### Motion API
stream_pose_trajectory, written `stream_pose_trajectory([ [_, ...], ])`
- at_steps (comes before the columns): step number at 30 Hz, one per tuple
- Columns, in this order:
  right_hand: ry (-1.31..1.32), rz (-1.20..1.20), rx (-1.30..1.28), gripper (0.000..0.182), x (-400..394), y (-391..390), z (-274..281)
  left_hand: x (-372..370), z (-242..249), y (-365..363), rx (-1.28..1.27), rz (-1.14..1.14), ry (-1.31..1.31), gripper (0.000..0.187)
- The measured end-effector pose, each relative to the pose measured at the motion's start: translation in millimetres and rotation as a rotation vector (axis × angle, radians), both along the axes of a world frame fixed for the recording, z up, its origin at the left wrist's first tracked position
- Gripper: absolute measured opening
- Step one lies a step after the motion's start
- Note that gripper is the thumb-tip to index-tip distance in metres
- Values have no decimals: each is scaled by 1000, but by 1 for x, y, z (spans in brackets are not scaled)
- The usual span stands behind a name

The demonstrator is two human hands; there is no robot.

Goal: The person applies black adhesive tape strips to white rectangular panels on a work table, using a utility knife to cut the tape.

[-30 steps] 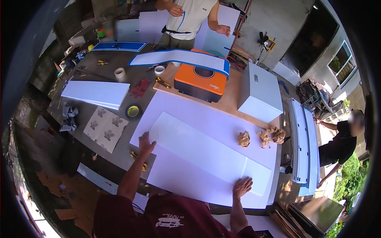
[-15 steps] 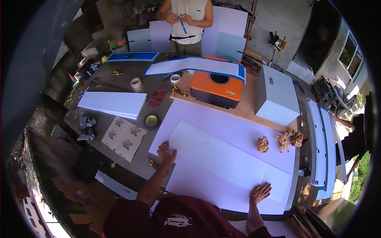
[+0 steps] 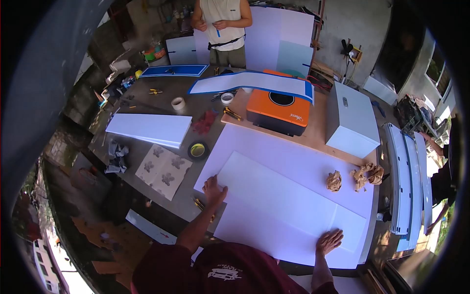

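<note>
A long white panel (image 3: 289, 196) lies flat on a larger white sheet (image 3: 245, 139) in front of me. My left hand (image 3: 214, 190) is at the panel's left end, touching its edge with bent fingers, the thumb spread apart from them. Flat on the panel near its right end, my right hand (image 3: 330, 241) rests with fingers stretched out. Neither hand lifts the panel. A yellow-and-black tool (image 3: 199, 204), partly hidden by my left forearm, lies beside that arm.
An orange-and-black machine (image 3: 279, 110) stands behind the sheet, below a blue-edged white strip (image 3: 249, 82). Crumpled brown paper (image 3: 334, 181) lies at right, near a white box (image 3: 352, 117). Tape rolls (image 3: 198, 150) and stacked white panels (image 3: 149, 128) are at left. A co-worker (image 3: 225, 29) stands opposite.
The view has turned slightly left, so everything sits farther right. My hands keep their places on the panel. The co-worker's hands have drawn apart, with the blue strip in one of them.
</note>
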State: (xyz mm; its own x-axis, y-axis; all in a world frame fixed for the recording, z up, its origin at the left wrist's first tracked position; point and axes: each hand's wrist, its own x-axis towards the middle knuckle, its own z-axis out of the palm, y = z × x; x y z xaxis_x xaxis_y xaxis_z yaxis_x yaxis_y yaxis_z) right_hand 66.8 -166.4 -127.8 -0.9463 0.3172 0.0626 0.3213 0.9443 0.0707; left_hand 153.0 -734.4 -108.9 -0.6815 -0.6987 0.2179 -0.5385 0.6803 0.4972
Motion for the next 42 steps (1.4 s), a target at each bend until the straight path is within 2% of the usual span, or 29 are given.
stream_pose_trajectory([
  [10,5,-13,8,64,0,-3,4,-1,-15,-16,52,11,30,69],
  [15,0,1,45,65,-1,-4,1,1,-15,-18,66,19,-22,71],
  [22,-75,-3,-32,65,-1,-1,5,-5,-15,-23,128,38,-133,74],
  [28,244,135,6,65,3,12,-25,-11,-20,-19,97,73,-210,75],
  [34,177,105,4,65,1,15,-28,-13,-20,-16,75,88,-250,74],
  [37,301,142,-10,64,-1,19,-33,-16,-19,-15,65,91,-253,74],
  [42,123,82,-16,65,-3,12,-19,-13,-12,-17,76,62,-268,75],
])
